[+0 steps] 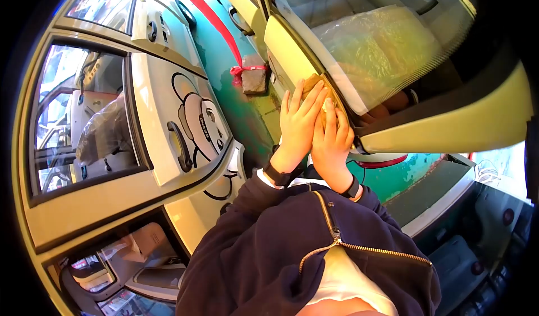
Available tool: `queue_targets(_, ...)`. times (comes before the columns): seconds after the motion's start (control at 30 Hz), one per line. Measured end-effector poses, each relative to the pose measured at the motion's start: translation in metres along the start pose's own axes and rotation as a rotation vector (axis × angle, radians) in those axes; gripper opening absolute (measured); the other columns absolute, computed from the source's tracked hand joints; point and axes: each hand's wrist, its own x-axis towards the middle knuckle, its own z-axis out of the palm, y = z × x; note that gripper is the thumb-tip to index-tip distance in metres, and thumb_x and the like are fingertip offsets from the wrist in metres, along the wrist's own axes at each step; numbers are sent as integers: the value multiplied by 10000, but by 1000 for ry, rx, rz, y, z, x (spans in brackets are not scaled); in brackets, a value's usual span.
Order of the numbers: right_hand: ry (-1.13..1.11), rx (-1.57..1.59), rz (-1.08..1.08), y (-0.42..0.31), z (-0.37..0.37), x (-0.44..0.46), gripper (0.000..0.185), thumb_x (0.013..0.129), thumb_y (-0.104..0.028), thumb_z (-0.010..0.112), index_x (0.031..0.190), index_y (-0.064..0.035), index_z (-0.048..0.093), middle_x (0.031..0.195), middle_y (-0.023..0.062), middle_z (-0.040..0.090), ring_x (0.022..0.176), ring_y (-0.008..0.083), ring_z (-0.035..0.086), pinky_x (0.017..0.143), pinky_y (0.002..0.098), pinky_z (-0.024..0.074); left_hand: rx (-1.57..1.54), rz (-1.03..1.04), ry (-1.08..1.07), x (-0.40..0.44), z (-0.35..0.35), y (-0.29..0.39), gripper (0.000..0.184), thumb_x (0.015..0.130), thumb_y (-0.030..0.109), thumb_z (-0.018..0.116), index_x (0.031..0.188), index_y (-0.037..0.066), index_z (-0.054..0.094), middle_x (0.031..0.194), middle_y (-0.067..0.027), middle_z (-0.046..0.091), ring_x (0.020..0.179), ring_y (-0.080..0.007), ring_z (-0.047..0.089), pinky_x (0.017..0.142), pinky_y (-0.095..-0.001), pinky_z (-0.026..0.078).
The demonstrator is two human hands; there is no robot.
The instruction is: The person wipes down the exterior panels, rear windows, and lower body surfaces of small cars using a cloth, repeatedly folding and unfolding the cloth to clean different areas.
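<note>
My left hand [297, 122] lies with its fingers stretched and close together over a tan-brown cloth-like piece [311, 85]. Against it, my right hand [332, 139] has its fingers slightly bent on the same piece, whose lower part is hidden beneath them. Both hands press it onto the edge of a pale yellow car door [292, 52], just below the window glass [387, 52]. Dark bands circle both wrists. In the glass, skin and a dark band show low down, apparently a reflection of my hands.
On the left stands another light-coloured vehicle [101, 204] with a cartoon face on its door. A grey block [255, 82] tied with red ribbon [208, 13] sits on the green floor [224, 63] between the vehicles. A dark panel-like object [477, 232] is at lower right.
</note>
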Motion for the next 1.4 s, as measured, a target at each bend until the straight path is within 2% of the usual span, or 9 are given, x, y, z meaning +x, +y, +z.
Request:
queue_targets(0.43, -104, 9, -18, -55, 90, 109, 366, 738, -119, 574, 1092, -38, 613, 1352, 122, 455, 1144, 305, 455, 892, 420, 384, -14, 111, 82, 92, 20, -137, 392, 833, 186, 534, 1222, 157, 580, 1334, 17, 516, 1333, -252, 363, 1028, -529, 291)
queue_targets(0.6, -68, -15, 25, -68, 102, 127, 412, 722, -76, 560, 1131, -55, 606, 1366, 93, 442, 1098, 280, 462, 892, 389, 382, -424, 146, 135, 115, 29, -169, 345, 772, 6, 576, 1109, 60, 625, 1210, -75, 586, 1169, -347, 464, 982, -423, 383)
queue_targets(0.83, -211, 191, 222, -37, 22, 76, 454, 657, -32, 569, 1102, -78, 646, 1304, 18, 522, 956, 239, 492, 818, 356, 397, -487, 217, -5, 65, 13, -103, 452, 680, -91, 501, 1111, -7, 608, 1206, -144, 579, 1133, -339, 480, 992, -427, 335)
queue_targets(1.0, -241, -14, 460, -36, -41, 3, 384, 640, -30, 584, 1005, -82, 691, 1237, -20, 580, 874, 222, 496, 780, 351, 396, -697, 437, -173, 4, 24, -46, 427, 703, -81, 521, 1124, -53, 583, 1254, -152, 546, 1182, -348, 445, 999, -448, 326)
queue_targets(1.03, -164, -23, 487, -34, -48, -10, 339, 627, -29, 600, 942, -85, 711, 1192, -25, 605, 846, 218, 503, 770, 348, 402, -693, 494, -189, -8, 25, -36, 448, 707, -65, 534, 1152, -39, 577, 1274, -145, 530, 1195, -388, 393, 1005, -440, 326)
queue_targets(1.07, -97, -48, 503, -31, -55, -20, 269, 610, -27, 611, 852, -85, 714, 1131, -11, 620, 823, 227, 513, 762, 356, 410, -644, 577, -143, -18, 31, -29, 460, 698, 17, 577, 1156, 26, 612, 1298, -69, 530, 1123, -324, 408, 983, -405, 339)
queue_targets(1.17, -51, -1, 550, -15, -80, -47, 159, 619, -55, 602, 753, -78, 683, 1045, 19, 616, 803, 230, 535, 736, 370, 426, -567, 804, -69, -44, 40, -6, 463, 696, 67, 585, 1157, 70, 632, 1269, -21, 563, 1026, -235, 411, 871, -333, 334)
queue_targets(1.27, 16, -49, 564, -5, -89, -58, 148, 618, -60, 603, 750, -65, 670, 1069, 27, 616, 818, 238, 539, 730, 376, 434, -624, 962, -13, -46, 47, 6, 435, 690, 91, 606, 1116, 147, 673, 1250, 70, 574, 858, -187, 405, 727, -303, 337)
queue_targets(1.4, 119, -122, 752, 35, -118, -128, 155, 655, -28, 615, 795, -50, 678, 1134, 31, 598, 850, 237, 545, 756, 383, 440, -786, 1148, -229, -64, 54, 78, 479, 685, 55, 626, 1149, 168, 655, 1246, 59, 569, 909, -217, 433, 776, -322, 382)
